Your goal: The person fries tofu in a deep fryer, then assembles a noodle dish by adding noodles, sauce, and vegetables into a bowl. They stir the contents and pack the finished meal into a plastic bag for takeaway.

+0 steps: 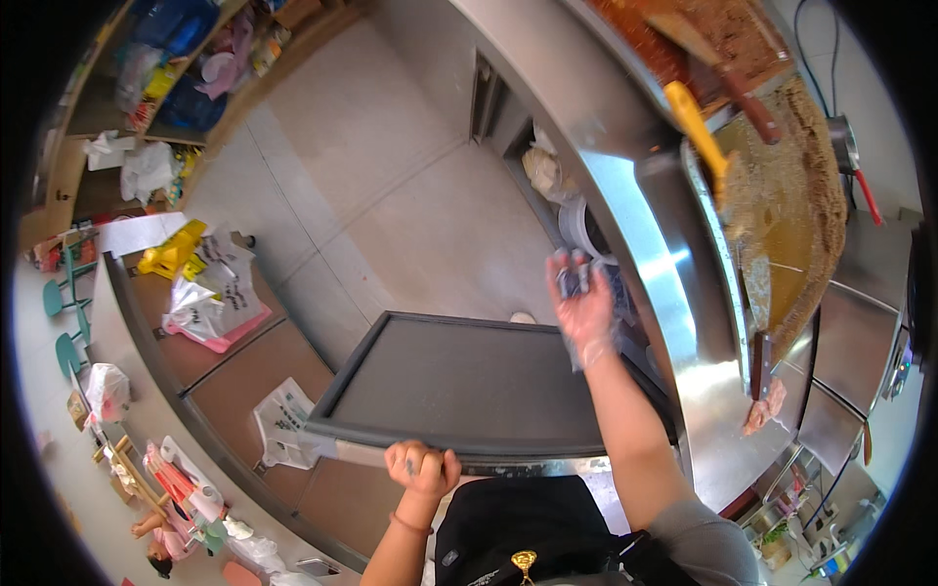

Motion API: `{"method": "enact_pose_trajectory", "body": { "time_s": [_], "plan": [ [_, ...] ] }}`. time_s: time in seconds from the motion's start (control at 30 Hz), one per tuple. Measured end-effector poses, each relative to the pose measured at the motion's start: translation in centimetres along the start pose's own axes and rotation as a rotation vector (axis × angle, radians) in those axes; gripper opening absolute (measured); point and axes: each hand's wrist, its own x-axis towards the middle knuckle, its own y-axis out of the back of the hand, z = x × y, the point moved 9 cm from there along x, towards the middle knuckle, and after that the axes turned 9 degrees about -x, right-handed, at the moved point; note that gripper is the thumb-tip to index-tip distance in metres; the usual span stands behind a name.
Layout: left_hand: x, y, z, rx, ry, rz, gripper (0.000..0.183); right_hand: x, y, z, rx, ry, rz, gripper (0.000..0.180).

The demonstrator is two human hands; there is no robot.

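My left hand (422, 469) is curled over the outer edge of an open undercounter cabinet door (469, 388). The door has a dark inner panel and a thick black gasket. My right hand (584, 304), in a thin clear plastic glove, is palm up between the door and the steel counter. Its fingers are bent, with something dark and blurred at them; whether it is held I cannot tell. Beyond that hand, a white round container (581, 227) and a plastic bag with pale contents (544, 170) sit in the opening under the counter.
On the steel counter (652, 271) are a crumb-covered board (777, 249), a yellow-handled tool (692, 128), a knife (740, 95), a scraper (761, 344) and pinkish scraps (766, 406). Plastic bags (216, 289) lie on a brown shelf at left. Behind stands a loaded wooden shelf (168, 132).
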Motion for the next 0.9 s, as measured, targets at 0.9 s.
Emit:
{"method": "enact_pose_trajectory", "body": {
  "time_s": [0.9],
  "plan": [
    [8.5, -12.2, 13.0, 0.338, -0.062, -0.980, 0.070, -66.2, -6.0, -59.5, -0.145, 0.963, -0.161, 0.027]
  ]
}}
